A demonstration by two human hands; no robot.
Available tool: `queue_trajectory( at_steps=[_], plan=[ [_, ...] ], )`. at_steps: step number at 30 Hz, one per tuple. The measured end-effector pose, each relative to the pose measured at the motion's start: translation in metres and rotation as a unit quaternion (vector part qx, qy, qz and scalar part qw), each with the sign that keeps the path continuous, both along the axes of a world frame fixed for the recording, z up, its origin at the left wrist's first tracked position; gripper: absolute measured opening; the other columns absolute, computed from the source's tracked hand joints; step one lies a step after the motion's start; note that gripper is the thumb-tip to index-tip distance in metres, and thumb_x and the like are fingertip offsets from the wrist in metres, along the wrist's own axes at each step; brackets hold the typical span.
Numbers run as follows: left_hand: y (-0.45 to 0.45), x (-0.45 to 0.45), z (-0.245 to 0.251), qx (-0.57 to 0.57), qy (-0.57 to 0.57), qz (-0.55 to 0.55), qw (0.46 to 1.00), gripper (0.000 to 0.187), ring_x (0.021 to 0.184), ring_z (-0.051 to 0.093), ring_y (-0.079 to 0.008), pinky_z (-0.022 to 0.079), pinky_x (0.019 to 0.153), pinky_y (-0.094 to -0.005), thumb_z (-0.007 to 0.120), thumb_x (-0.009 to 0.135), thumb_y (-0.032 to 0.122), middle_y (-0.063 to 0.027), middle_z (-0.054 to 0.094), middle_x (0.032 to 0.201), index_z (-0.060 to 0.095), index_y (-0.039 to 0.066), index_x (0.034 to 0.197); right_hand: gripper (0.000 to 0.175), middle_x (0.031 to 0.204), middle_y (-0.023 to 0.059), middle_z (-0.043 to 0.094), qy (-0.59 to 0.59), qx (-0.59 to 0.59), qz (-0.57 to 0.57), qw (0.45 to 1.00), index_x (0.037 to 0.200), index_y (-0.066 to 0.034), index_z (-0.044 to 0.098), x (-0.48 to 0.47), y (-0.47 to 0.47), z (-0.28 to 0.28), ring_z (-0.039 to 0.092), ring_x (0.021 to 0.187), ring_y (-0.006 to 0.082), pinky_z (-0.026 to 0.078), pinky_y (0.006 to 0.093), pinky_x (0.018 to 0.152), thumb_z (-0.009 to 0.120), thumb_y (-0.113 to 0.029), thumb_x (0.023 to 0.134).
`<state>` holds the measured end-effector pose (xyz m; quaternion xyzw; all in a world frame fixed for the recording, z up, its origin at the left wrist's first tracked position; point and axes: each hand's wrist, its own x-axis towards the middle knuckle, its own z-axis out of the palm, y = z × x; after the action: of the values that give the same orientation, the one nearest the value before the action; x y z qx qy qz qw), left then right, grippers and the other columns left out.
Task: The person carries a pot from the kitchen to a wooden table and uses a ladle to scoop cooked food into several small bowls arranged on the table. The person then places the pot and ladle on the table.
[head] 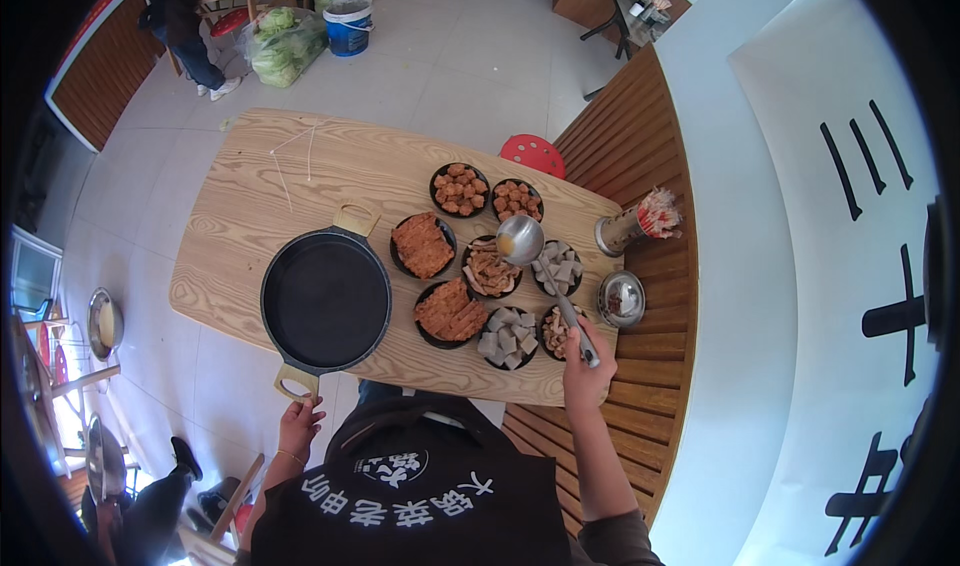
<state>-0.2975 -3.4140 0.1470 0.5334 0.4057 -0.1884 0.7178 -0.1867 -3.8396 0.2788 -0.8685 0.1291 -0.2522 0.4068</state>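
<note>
My right hand [589,367] grips a metal ladle [559,284] by its grey handle. The ladle's bowl hangs over bowls of food, with a little yellowish liquid inside it. On the table's left part stands a round black pan [326,299] with two pale wooden handles; its inside looks bare. The fingers of my left hand [300,425] close on the near handle [296,384]. Black bowls beside the pan hold fried flat pieces [424,245], fried balls [459,189], sliced meat strips [491,267], grey cubes [508,338] and small tan pieces [556,332], partly covered by my right hand.
A wooden table [225,251] carries everything. By the slatted wall stand a chopstick holder [619,236] and a metal bowl [621,299]. Beyond the table are a red stool [532,155], bagged cabbages [281,55], a blue bucket [349,25] and a person [184,25]. Another person's leg [157,510] shows lower left.
</note>
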Motion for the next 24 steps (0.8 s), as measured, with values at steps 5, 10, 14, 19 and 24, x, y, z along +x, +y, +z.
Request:
queue_trajectory(
  at_steps=[5, 10, 14, 19, 24],
  plan=[
    [0.000, 0.000, -0.001, -0.001, -0.003, 0.003, 1.000, 0.035, 0.075, 0.055, -0.0110, 0.039, 0.056, -0.0193, 0.053, 0.089, 0.029, -0.0049, 0.060, 0.102, 0.048, 0.006, 0.114, 0.018, 0.081, 0.0132, 0.062, 0.007, 0.043, -0.032, 0.999, 0.095, 0.0031, 0.061, -0.013, -0.005, 0.014, 0.058, 0.069, 0.0212, 0.046, 0.0304, 0.066, 0.062, -0.005, 0.078],
    [0.001, -0.001, -0.003, -0.007, -0.007, 0.003, 1.000, 0.034, 0.075, 0.055, -0.0109, 0.039, 0.056, -0.0191, 0.053, 0.089, 0.028, -0.0050, 0.060, 0.103, 0.048, 0.006, 0.114, 0.019, 0.073, 0.0127, 0.060, -0.015, -0.081, -0.006, 0.997, 0.094, 0.0026, 0.062, -0.033, -0.013, 0.017, 0.057, 0.064, 0.0226, 0.045, 0.0297, 0.061, 0.063, -0.003, 0.076],
    [0.001, 0.001, 0.001, -0.003, 0.002, -0.002, 1.000, 0.034, 0.075, 0.055, -0.0108, 0.039, 0.056, -0.0191, 0.053, 0.089, 0.027, -0.0050, 0.060, 0.104, 0.048, 0.006, 0.115, 0.019, 0.072, 0.0130, 0.058, -0.028, -0.114, 0.023, 0.993, 0.093, 0.0023, 0.062, -0.036, -0.008, 0.023, 0.057, 0.062, 0.0232, 0.045, 0.0297, 0.060, 0.063, -0.003, 0.075],
    [-0.001, 0.006, 0.006, 0.003, 0.010, -0.009, 1.000, 0.033, 0.075, 0.055, -0.0103, 0.039, 0.056, -0.0193, 0.052, 0.089, 0.027, -0.0041, 0.060, 0.103, 0.049, 0.006, 0.115, 0.018, 0.077, 0.0114, 0.062, -0.018, 0.151, -0.065, 0.986, 0.096, 0.0052, 0.060, -0.040, -0.009, 0.015, 0.058, 0.064, 0.0155, 0.046, 0.0253, 0.060, 0.057, -0.007, 0.084],
    [0.003, 0.005, 0.002, 0.002, 0.013, -0.030, 0.999, 0.031, 0.074, 0.054, -0.0094, 0.038, 0.055, -0.0195, 0.051, 0.090, 0.029, -0.0027, 0.059, 0.103, 0.050, 0.008, 0.111, 0.022, 0.079, 0.0121, 0.062, -0.014, 0.227, -0.153, 0.962, 0.099, 0.0081, 0.056, -0.061, -0.031, 0.026, 0.058, 0.066, 0.0129, 0.047, 0.0231, 0.061, 0.052, -0.010, 0.088]
  ],
)
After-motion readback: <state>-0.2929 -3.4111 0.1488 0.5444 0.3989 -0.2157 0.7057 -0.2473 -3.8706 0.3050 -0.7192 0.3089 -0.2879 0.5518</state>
